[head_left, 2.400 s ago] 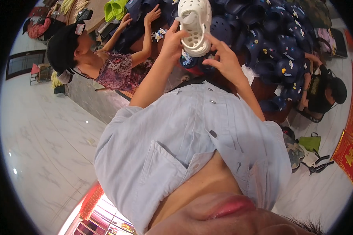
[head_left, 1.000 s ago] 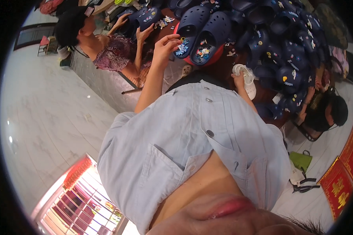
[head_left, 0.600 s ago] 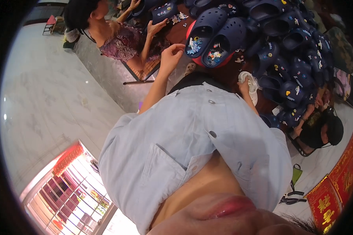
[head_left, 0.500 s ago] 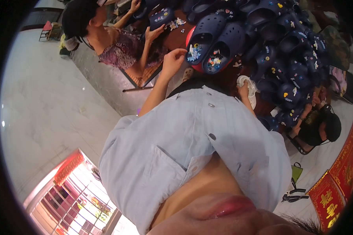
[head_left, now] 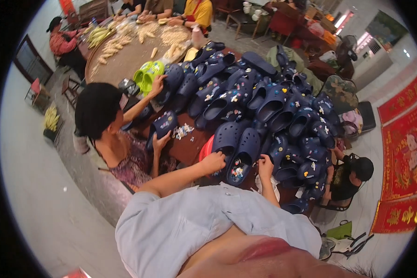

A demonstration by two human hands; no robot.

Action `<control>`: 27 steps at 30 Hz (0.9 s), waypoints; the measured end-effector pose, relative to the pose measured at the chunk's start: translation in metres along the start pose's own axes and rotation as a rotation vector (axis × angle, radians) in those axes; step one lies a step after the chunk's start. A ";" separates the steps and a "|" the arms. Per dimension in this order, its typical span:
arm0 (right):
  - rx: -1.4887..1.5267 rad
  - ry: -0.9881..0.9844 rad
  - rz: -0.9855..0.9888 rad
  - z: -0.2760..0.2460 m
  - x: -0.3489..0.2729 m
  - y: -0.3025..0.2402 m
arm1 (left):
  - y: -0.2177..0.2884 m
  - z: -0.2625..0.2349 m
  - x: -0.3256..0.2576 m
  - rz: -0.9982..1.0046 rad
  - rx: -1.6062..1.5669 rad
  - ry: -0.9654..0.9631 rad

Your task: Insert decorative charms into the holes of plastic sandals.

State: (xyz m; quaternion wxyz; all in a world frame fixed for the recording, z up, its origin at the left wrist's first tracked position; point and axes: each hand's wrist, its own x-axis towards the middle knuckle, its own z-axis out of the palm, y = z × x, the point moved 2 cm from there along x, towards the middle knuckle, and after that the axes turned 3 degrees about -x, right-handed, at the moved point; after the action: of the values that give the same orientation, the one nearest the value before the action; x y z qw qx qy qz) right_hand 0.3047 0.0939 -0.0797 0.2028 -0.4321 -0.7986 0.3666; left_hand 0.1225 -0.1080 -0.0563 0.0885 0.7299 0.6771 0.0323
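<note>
Head view first: what are the two hands doing?

The left hand is at the heel opening of the left navy-blue moulded clog, fingers curled and partly closed. I can't tell whether anything is pinched in them.

And the right?

The right hand is just beside the right navy-blue moulded clog, fingers bent and drawn together. Again, I can't make out whether they hold anything.

Where exactly is that pair?

Side by side near the close edge of the brown table, toes pointing away from the person. Small multicoloured charms lie inside the right one, and a rounded red object shows along the left one's outer side.

What's around them?

A big heap of decorated navy clogs beyond and to the right, loose pale-blue and white charms on the left. Further left, a co-worker in a black cap holds a single navy clog.
</note>
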 end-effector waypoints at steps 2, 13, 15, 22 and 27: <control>0.010 0.041 -0.023 0.001 0.000 -0.015 | -0.008 0.000 0.004 0.050 -0.010 0.032; -0.090 0.147 -0.250 -0.021 -0.019 -0.055 | -0.022 -0.001 0.001 0.080 -0.291 0.170; -0.082 0.189 -0.368 -0.025 -0.018 -0.066 | -0.020 -0.014 -0.005 0.048 -0.483 0.213; 0.159 -0.189 -0.418 -0.003 -0.002 -0.116 | -0.008 -0.047 -0.025 -0.294 -0.701 0.292; 0.060 -0.432 -0.733 0.033 -0.017 -0.119 | 0.004 -0.036 -0.031 -0.345 -0.627 0.430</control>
State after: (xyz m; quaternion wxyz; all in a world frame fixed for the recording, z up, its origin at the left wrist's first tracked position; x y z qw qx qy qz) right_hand 0.2285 0.0231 -0.0105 0.1601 -0.0271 -0.9125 0.3754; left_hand 0.1175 -0.1357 -0.0183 0.1672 0.5202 0.7499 0.3730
